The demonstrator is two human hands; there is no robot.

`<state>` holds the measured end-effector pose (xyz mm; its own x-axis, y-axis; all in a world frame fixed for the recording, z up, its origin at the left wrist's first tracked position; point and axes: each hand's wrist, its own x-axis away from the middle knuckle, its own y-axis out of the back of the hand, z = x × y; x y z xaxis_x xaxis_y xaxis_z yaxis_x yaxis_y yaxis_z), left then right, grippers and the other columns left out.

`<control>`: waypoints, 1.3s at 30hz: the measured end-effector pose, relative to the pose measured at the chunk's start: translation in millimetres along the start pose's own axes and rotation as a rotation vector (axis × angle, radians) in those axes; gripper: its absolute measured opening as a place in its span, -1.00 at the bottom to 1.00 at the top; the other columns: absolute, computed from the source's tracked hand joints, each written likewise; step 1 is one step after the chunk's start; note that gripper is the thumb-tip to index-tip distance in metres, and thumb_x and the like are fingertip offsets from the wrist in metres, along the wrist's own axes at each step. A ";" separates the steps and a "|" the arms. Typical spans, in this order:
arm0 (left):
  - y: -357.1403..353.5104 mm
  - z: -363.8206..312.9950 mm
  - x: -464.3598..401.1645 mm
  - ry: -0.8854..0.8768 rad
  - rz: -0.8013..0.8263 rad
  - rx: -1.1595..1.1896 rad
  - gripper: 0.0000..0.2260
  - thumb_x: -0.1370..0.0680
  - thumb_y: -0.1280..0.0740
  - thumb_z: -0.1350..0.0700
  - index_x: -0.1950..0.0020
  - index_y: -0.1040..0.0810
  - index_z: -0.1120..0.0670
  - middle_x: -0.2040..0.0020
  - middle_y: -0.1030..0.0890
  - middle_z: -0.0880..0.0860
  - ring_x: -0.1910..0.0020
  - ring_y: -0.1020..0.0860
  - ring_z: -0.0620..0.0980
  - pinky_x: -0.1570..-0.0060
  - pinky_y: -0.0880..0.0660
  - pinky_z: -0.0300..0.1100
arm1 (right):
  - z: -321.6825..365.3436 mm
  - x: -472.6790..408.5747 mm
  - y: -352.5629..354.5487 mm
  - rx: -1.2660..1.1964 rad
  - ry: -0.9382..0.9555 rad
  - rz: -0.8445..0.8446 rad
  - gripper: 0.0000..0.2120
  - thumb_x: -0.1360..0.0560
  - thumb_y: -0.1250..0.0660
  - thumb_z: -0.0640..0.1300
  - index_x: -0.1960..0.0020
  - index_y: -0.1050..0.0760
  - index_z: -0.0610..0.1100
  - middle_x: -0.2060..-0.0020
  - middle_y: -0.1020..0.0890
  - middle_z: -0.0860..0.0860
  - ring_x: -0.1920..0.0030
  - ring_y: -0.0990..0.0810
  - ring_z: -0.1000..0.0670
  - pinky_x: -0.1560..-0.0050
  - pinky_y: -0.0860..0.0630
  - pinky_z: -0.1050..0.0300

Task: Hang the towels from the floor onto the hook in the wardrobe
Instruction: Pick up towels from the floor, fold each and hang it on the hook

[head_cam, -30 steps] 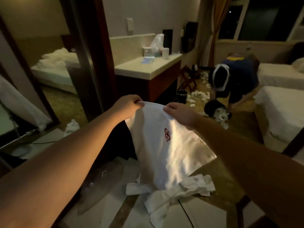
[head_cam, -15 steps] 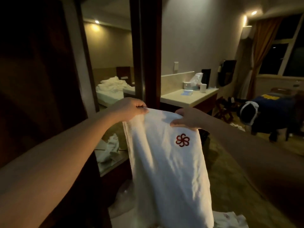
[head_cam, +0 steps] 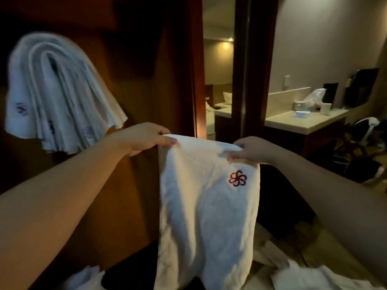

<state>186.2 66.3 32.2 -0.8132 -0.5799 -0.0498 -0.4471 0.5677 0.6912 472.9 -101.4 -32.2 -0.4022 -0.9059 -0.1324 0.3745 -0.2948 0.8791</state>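
Observation:
I hold a white towel (head_cam: 205, 206) with a red flower emblem stretched between both hands at chest height. My left hand (head_cam: 144, 138) pinches its top left corner and my right hand (head_cam: 251, 149) pinches its top right corner; the cloth hangs straight down. At upper left, several white towels (head_cam: 56, 95) hang folded in a thick bundle inside the dark wooden wardrobe (head_cam: 142, 80); the hook itself is hidden under them. More white towels (head_cam: 303, 277) lie on the floor at lower right.
A mirror panel (head_cam: 217, 80) stands beside the wardrobe. To the right is a counter (head_cam: 301, 120) with a cup, a tissue box and a plastic bag. Dark clutter sits on the floor at the far right.
My view has swung left and up from the floor to the wardrobe. The towel has risen with both hands still on its top edge, and the hanging bundle has come into view.

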 end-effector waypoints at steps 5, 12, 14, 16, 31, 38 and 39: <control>32.3 26.5 50.5 -0.051 -0.142 0.401 -0.72 -0.39 -0.47 -0.02 0.01 -0.68 0.12 0.06 -0.72 0.09 -0.01 -0.66 0.06 -0.07 -0.57 -0.09 | 42.6 1.0 -37.1 0.006 0.056 0.039 -0.63 -0.40 -0.39 0.40 0.17 -0.60 0.10 0.20 -0.65 0.12 0.16 -0.61 0.09 0.23 -0.45 0.15; 56.0 57.3 106.1 -0.011 -0.385 0.748 -0.68 -0.47 -0.42 -0.09 -0.03 -0.61 0.15 0.12 -0.71 0.08 0.12 -0.70 0.03 0.13 -0.65 -0.10 | 74.9 -10.1 -77.4 0.043 0.129 0.125 -0.65 -0.41 -0.41 0.37 0.08 -0.61 0.10 0.15 -0.64 0.11 0.14 -0.60 0.10 0.22 -0.45 0.15; 68.2 64.9 119.6 0.043 -0.452 0.813 -0.73 -0.55 -0.38 -0.05 -0.08 -0.61 0.13 0.02 -0.70 0.10 0.04 -0.69 0.06 0.03 -0.63 -0.03 | 69.8 -11.3 -86.4 0.049 0.123 0.135 -0.63 -0.44 -0.40 0.34 -0.02 -0.62 0.07 0.13 -0.63 0.12 0.12 -0.60 0.10 0.20 -0.45 0.14; 79.8 71.0 131.1 0.128 -0.514 0.850 -0.77 -0.59 -0.36 0.01 -0.14 -0.60 0.13 -0.08 -0.68 0.12 -0.05 -0.67 0.07 -0.07 -0.60 0.03 | 66.1 -11.2 -96.4 0.025 0.106 0.147 -0.55 -0.49 -0.36 0.32 -0.18 -0.60 0.01 0.08 -0.58 0.18 0.07 -0.57 0.11 0.13 -0.44 0.14; 73.6 91.2 174.5 0.399 -0.673 0.971 -0.73 -0.64 -0.31 0.00 -0.21 -0.59 0.16 0.05 -0.69 0.15 0.34 -0.70 0.01 0.31 -0.62 -0.19 | 94.7 20.9 -155.9 -0.155 0.106 0.056 -0.77 -0.66 -0.21 0.12 -0.08 -0.52 -0.01 0.12 -0.59 0.05 0.06 -0.58 -0.03 0.12 -0.45 0.08; 32.7 83.4 177.8 0.348 -0.660 1.002 -0.76 -0.63 -0.34 0.03 -0.17 -0.60 0.17 -0.13 -0.68 0.15 -0.07 -0.67 0.10 0.05 -0.65 -0.01 | 167.5 53.9 -146.3 -1.022 0.139 0.280 -0.54 -0.65 -0.30 -0.06 -0.45 -0.25 0.27 0.19 -0.66 -0.02 0.38 -0.45 0.05 0.43 -0.36 0.20; 25.5 81.9 179.9 0.329 -0.654 1.002 -0.73 -0.62 -0.35 0.03 -0.23 -0.58 0.18 -0.14 -0.68 0.16 -0.09 -0.67 0.11 -0.01 -0.65 0.00 | 176.5 59.7 -145.4 -1.102 0.173 0.299 -0.58 -0.66 -0.29 -0.09 -0.42 -0.32 0.26 0.21 -0.66 -0.02 0.41 -0.45 0.08 0.46 -0.34 0.24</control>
<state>-2.0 24.3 -18.2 -0.2632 -0.9590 0.1054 -0.9386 0.2293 -0.2578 247.0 -59.0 -87.1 -0.0866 -0.9887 -0.1221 0.9958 -0.0897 0.0201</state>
